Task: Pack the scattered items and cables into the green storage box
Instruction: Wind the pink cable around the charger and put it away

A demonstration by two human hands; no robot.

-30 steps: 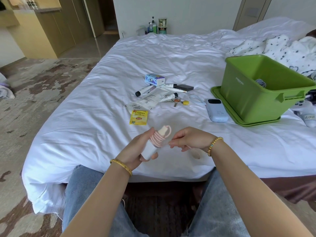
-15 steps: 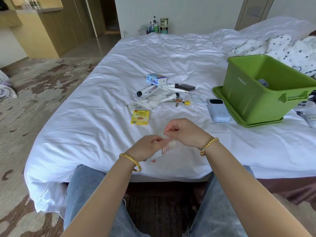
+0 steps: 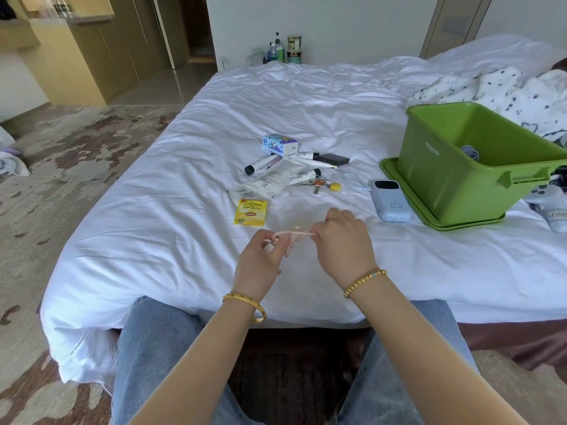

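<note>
Both hands work a pink cable (image 3: 299,234) above the near edge of the bed (image 3: 184,240). The left hand (image 3: 260,262) has its fingers curled round the wound part of the cable, with a small white item half hidden behind them; what that item is cannot be told. The right hand (image 3: 345,243) pinches the cable's free end, and a short stretch runs taut between the two hands, which sit close together but apart.

The green box (image 3: 454,179) stands on its lid (image 3: 395,176), to the right of the hands and farther back on the bed. A grey coil (image 3: 469,152) lies inside the box.

Just left of the box's lid lies a pale blue power bank (image 3: 390,200). Farther left of the box sit keys (image 3: 322,184) with a yellow tag, then a loose heap: tubes (image 3: 302,177), a black case (image 3: 334,159), a marker (image 3: 260,164), white sachets (image 3: 270,182) and a small printed carton (image 3: 279,144). A yellow tea packet (image 3: 250,212) is the heap's nearest piece, well left of the box. A white controller (image 3: 549,191) lies right of the box.
</note>
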